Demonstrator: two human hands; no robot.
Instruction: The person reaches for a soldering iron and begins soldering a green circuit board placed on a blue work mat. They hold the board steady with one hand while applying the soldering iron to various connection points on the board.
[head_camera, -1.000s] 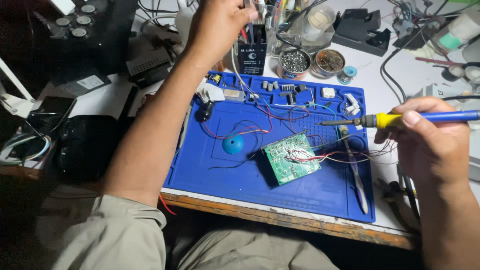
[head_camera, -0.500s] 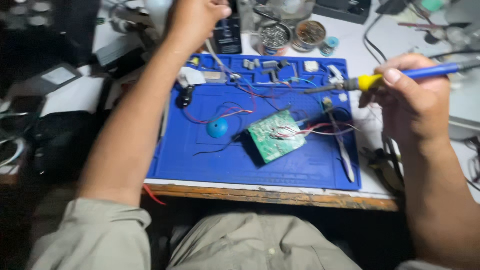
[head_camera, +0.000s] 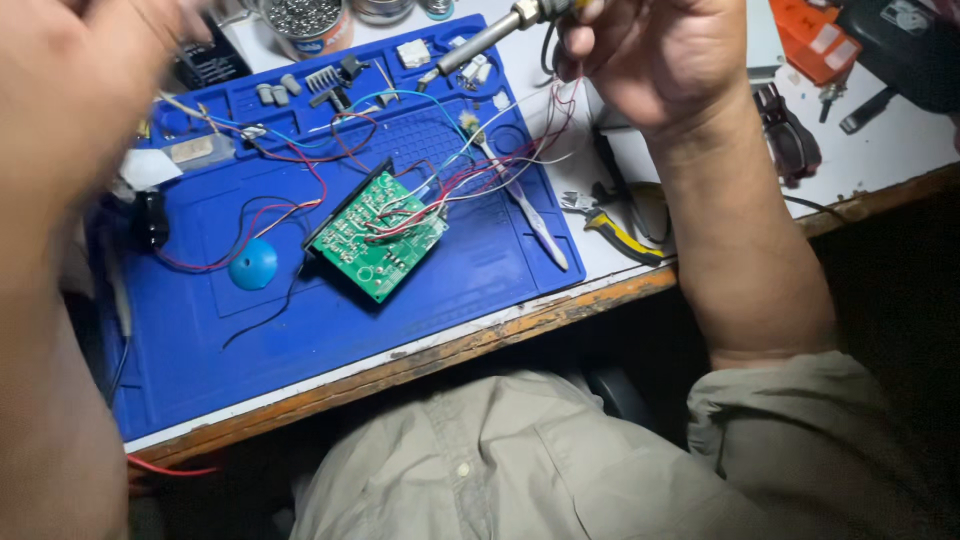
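Note:
My right hand (head_camera: 655, 60) grips a soldering iron (head_camera: 490, 35) at the top of the view, with its metal tip pointing left over the far edge of the blue work mat (head_camera: 300, 330). A green circuit board (head_camera: 378, 236) with red, white and blue wires lies tilted on the mat, below and to the left of the tip. My left hand (head_camera: 70, 90) is a large blur at the top left, above the mat's left side. Whether it holds anything is hidden by the blur.
A blue dome-shaped piece (head_camera: 253, 265) sits left of the board and tweezers (head_camera: 525, 205) lie to its right. Yellow-handled pliers (head_camera: 620, 232) rest off the mat's right edge. A tin of metal beads (head_camera: 300, 18) stands at the back. The worn wooden table edge (head_camera: 480, 340) runs diagonally.
The view has swung down and to the right. My left arm has drawn back from the tool holder toward me. My right hand with the iron now sits at the top centre.

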